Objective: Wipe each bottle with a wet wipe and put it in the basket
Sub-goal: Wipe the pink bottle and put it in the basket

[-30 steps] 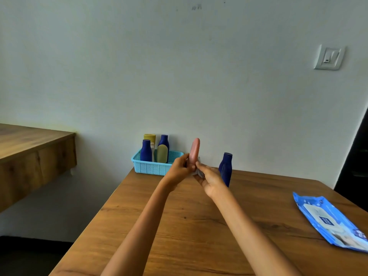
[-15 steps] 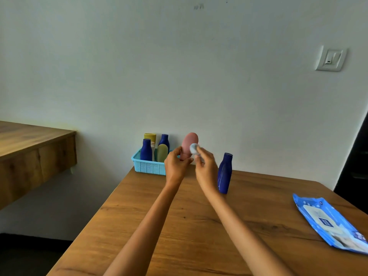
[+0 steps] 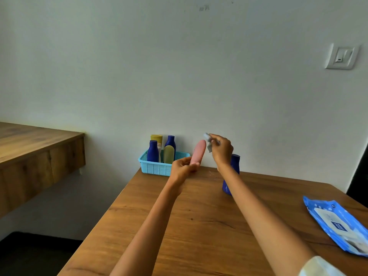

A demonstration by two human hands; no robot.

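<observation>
My left hand (image 3: 182, 169) grips a pink bottle (image 3: 198, 151) by its lower end, tilted up and to the right above the table. My right hand (image 3: 221, 150) pinches a crumpled wet wipe (image 3: 208, 141) just right of the bottle's top, slightly apart from it. A dark blue bottle (image 3: 235, 162) stands on the table behind my right wrist, partly hidden. The light blue basket (image 3: 155, 167) sits at the table's far left corner against the wall, holding several bottles: two dark blue, a yellow-capped one and a pale green one.
A blue wet wipe pack (image 3: 338, 224) lies flat near the table's right edge. The wooden table (image 3: 199, 226) ends at the left, with a drop to the floor. A separate wooden counter (image 3: 35, 148) stands further left. A wall switch (image 3: 341, 56) is high right.
My right hand with the wipe has lifted off the pink bottle, up and to the right. The bottle has turned and now leans to the right in my left hand.
</observation>
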